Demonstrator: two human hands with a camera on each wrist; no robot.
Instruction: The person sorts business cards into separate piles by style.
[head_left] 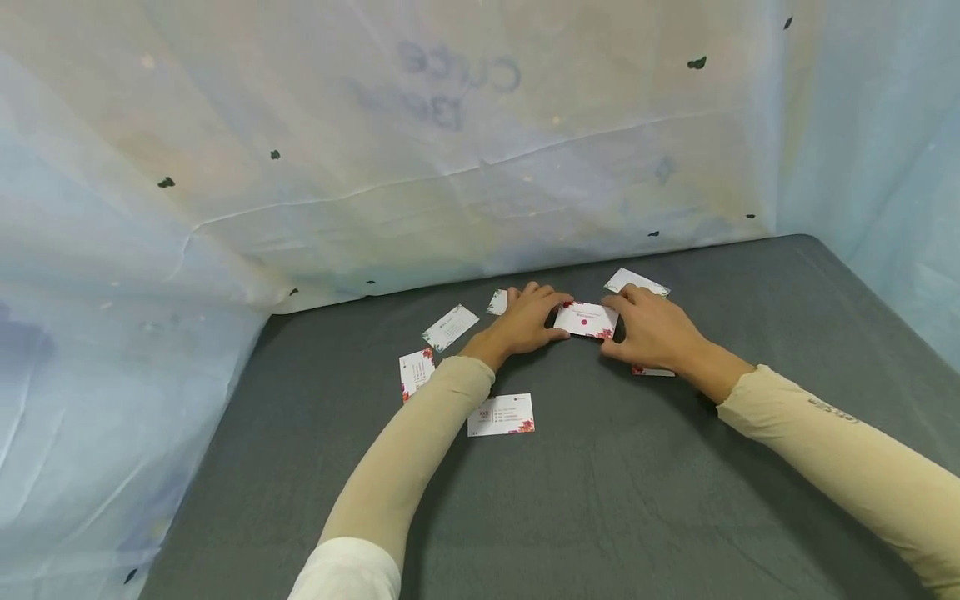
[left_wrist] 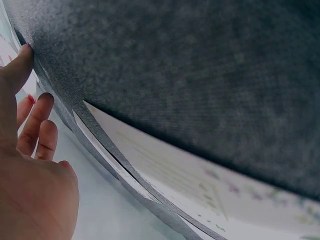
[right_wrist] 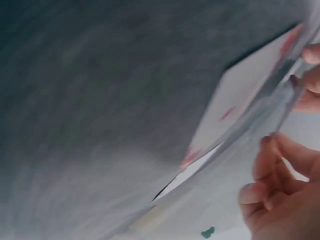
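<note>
On a dark grey table (head_left: pixel 600 500) against pale sheeting, one card (head_left: pixel 501 414) lies nearest. Beyond it, the left hand (head_left: pixel 525 321) and right hand (head_left: pixel 654 329) pinch a red-dotted card (head_left: pixel 586 319) between them, with loose cards (head_left: pixel 450 327) behind.

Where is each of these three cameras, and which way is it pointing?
Head: worn on the head, looking forward and down at the grey table; both sleeved arms, left hand and right hand show, holding a card.
Left wrist: low along the cloth; the hand's fingers show.
Right wrist: low, blurred; fingers show.
Shared: cards and grey cloth appear in all three.
</note>
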